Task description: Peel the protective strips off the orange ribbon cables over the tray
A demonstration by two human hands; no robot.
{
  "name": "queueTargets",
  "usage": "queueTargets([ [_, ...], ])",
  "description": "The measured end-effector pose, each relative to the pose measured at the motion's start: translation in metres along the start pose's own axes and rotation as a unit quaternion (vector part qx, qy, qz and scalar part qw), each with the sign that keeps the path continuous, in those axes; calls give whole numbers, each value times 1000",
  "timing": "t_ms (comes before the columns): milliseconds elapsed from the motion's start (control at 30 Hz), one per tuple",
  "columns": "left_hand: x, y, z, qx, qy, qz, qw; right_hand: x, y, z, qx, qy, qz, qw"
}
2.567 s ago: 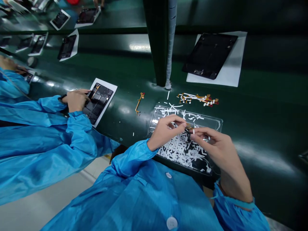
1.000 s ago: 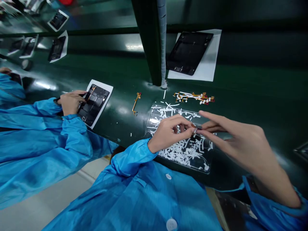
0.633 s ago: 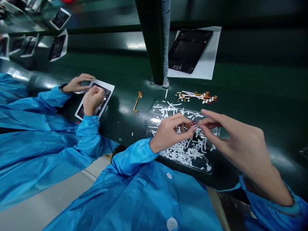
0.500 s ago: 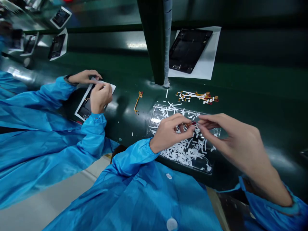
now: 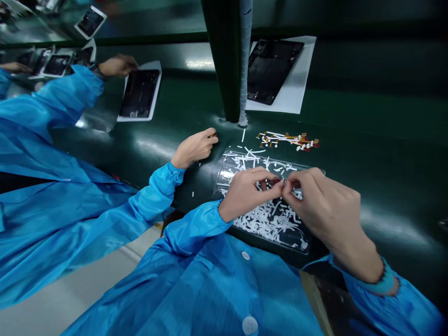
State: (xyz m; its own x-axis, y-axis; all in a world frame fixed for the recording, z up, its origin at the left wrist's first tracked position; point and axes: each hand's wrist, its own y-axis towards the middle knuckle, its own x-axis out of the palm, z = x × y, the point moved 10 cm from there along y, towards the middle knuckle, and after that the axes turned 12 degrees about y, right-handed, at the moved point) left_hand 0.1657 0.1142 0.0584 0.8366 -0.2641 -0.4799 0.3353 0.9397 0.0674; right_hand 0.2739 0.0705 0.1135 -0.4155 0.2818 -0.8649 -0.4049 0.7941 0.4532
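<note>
left hand [image 5: 246,192] pinches flex cable [image 5: 278,179], long axis hidden

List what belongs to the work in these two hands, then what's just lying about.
Part of the work, it seems:
small reddish part, held in the left hand
right hand, fingertips pinched beside it
clear tray beneath the hands
white strips, mostly in the tray
orange cables, heaped beyond it

Apparently just lying about:
black panel, upper right
white sheet under that panel
</note>
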Motion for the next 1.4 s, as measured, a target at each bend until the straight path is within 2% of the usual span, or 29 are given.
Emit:
queueTargets([
  [67,8,2,-14,-54,-82,-25,995,0,0,-5,-11,-39,13,999],
  [133,20,1,-27,-111,-183,-55,975,-1,0,-10,-16,-58,28,998],
  [233,30,-1,-38,-160,-263,-65,949,0,0,-4,15,-2,40,999],
  [367,23,-2,-40,-154,-214,-9,964,12,-1,8,57,168,4,984],
  [433,19,-2,-39,-152,-198,5,968,14,-3,10,51,191,-6,980],
  [500,17,-2,-39,-153,-202,1,967,11,-5,10,35,173,2,984],
  [633,20,-2,-37,-152,-258,-48,953,0,-7,5,3,123,22,992],
  [767,18,-4,-38,-163,-286,-33,944,-6,-4,-5,-31,25,53,998],
  [867,23,-7,-36,-168,-289,-43,941,-3,-2,-11,-51,-11,65,997],
  [1033,21,-7,-33,-152,-246,-36,957,1,-2,-17,-69,-46,73,994],
  [1200,10,-3,-24,-94,-145,-11,985,3,-2,-10,-24,-16,88,996],
  [1400,5,-4,-14,-69,-91,-6,993,11,1,11,89,119,71,986],
])
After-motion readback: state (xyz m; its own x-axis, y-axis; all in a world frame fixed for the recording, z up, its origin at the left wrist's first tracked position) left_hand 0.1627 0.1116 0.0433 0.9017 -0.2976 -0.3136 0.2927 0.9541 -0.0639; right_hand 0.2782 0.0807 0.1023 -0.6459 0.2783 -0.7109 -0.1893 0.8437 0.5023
